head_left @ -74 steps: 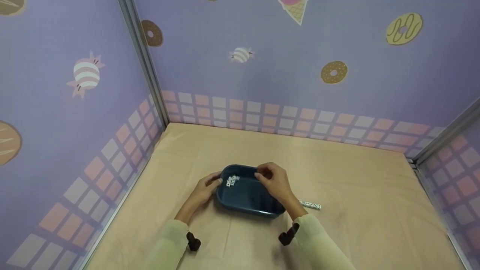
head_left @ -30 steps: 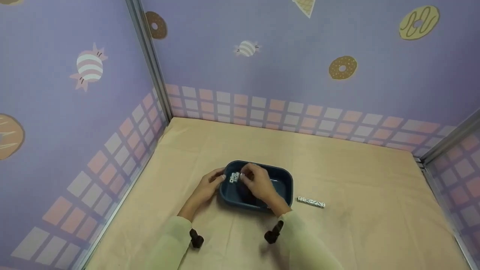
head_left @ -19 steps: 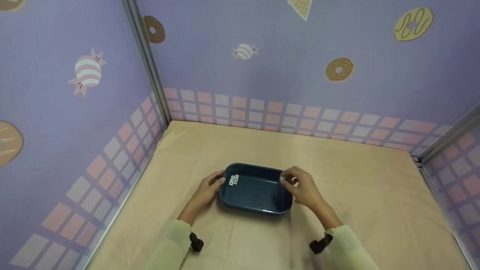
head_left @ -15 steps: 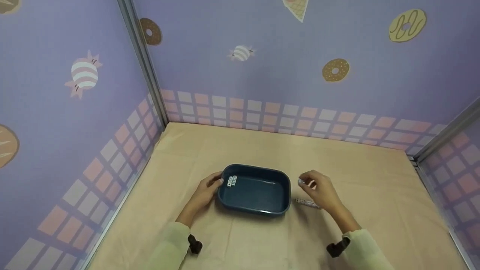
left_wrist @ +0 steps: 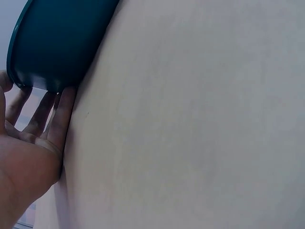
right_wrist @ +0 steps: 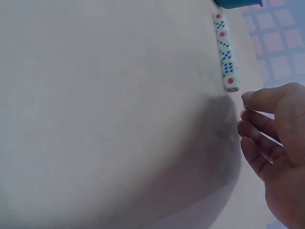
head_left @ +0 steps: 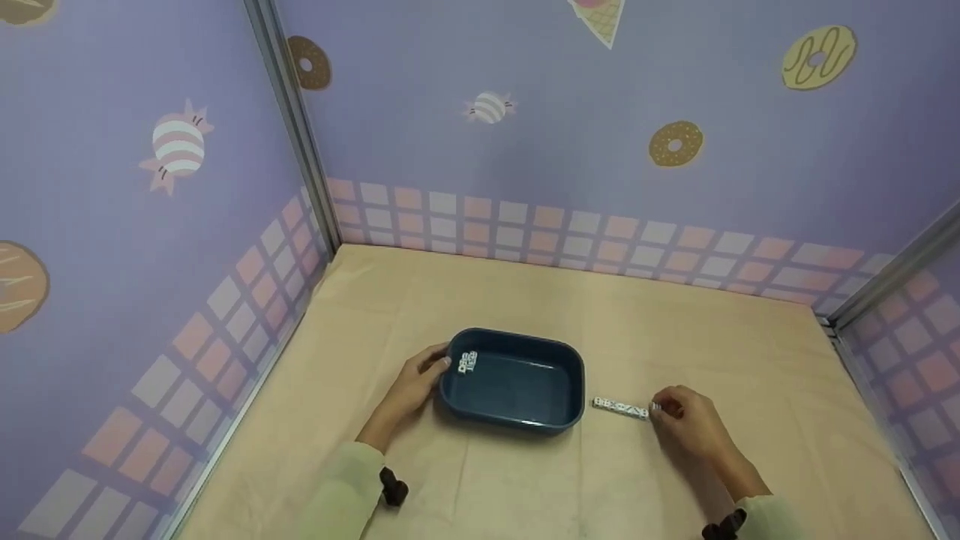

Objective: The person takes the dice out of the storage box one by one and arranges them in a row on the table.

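A: Where do the hands and dice lie?

B: The left hand (head_left: 411, 384) rests at the 9 o'clock wall of the blue tray (head_left: 525, 416), fingers nearly straight against its side, holding nothing in a pinch. The right hand (head_left: 686, 426) sits on the bench (head_left: 675, 337) at the 3 o'clock end of the row of dice (head_left: 621, 408). In the right wrist view its fingers (right_wrist: 261, 125) are loosely curled just beside the last die (right_wrist: 231, 82), with a gap between; nothing is pinched. A small cluster of dice (head_left: 466, 361) remains in the tray's 10 o'clock corner.

A: What could go wrong from here?

B: Judged from this layout, the row is the weak point: the dice stand edge to edge, unsupported, so a fingertip brushing the end die while pulling away could skew or scatter the line. The tray, just beside the row's 9 o'clock end, could also knock it if the left hand shoves sideways.
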Demonstrator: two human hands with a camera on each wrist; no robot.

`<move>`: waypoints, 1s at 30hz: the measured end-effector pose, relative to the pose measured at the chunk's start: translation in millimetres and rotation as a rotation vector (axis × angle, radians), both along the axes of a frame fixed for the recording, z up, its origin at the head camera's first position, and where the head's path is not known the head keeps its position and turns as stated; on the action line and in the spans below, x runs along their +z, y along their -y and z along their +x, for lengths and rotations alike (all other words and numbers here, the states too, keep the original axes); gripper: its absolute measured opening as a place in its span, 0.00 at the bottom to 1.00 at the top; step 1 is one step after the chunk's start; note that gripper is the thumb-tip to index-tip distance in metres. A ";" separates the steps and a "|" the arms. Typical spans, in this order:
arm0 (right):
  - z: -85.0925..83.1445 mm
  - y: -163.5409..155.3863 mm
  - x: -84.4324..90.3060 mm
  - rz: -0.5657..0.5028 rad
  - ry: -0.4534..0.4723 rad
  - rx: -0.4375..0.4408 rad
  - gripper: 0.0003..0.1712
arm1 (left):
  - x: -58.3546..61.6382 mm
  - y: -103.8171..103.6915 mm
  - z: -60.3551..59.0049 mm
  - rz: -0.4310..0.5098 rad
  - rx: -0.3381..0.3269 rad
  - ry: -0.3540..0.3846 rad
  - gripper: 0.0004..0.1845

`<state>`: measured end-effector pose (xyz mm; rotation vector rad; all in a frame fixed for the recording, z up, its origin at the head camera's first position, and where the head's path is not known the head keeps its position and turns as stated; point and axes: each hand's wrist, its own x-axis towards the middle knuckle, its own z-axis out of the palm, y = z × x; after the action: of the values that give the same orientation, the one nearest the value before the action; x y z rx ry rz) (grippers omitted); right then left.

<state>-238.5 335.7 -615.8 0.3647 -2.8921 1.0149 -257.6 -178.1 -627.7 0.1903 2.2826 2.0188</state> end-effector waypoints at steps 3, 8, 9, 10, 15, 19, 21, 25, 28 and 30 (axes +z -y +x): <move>3.3 -2.3 -2.7 0.017 0.026 -0.010 0.07 | 1.0 -0.9 -0.6 0.013 -0.009 -0.005 0.24; 4.5 -0.3 -4.2 -0.007 0.055 -0.009 0.08 | 1.8 -1.0 -1.0 -0.009 0.003 -0.012 0.24; 4.3 0.3 -4.7 -0.010 0.058 -0.004 0.09 | 1.7 -0.9 -1.0 -0.016 0.007 -0.011 0.24; 4.1 0.9 -5.4 -0.012 0.061 -0.005 0.09 | 1.6 -0.8 -1.0 -0.021 0.012 -0.008 0.24; 3.4 1.6 -8.2 -0.027 0.065 0.002 0.10 | 0.9 -0.7 -1.6 -0.040 0.024 0.010 0.23; 4.0 -0.2 -8.8 -0.044 0.091 0.010 0.12 | 0.1 -1.2 -1.0 -0.035 0.018 0.008 0.23; 4.6 -0.9 -8.6 -0.054 0.106 0.022 0.13 | 0.4 -1.4 -0.9 -0.029 0.014 0.000 0.23; 4.7 -1.5 -8.4 -0.082 0.137 0.019 0.13 | -0.2 -1.8 -1.6 -0.016 0.013 -0.021 0.23; 3.7 -1.7 -9.1 -0.097 0.155 0.008 0.12 | -1.3 -2.0 -1.8 0.000 0.022 -0.021 0.23; 2.7 -1.3 -9.7 -0.101 0.161 -0.003 0.11 | -2.2 -2.1 -1.6 0.003 0.028 -0.023 0.23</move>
<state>-235.7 337.0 -625.4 0.2858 -2.9637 1.2384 -259.2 -176.0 -629.8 0.1838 2.3082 2.0443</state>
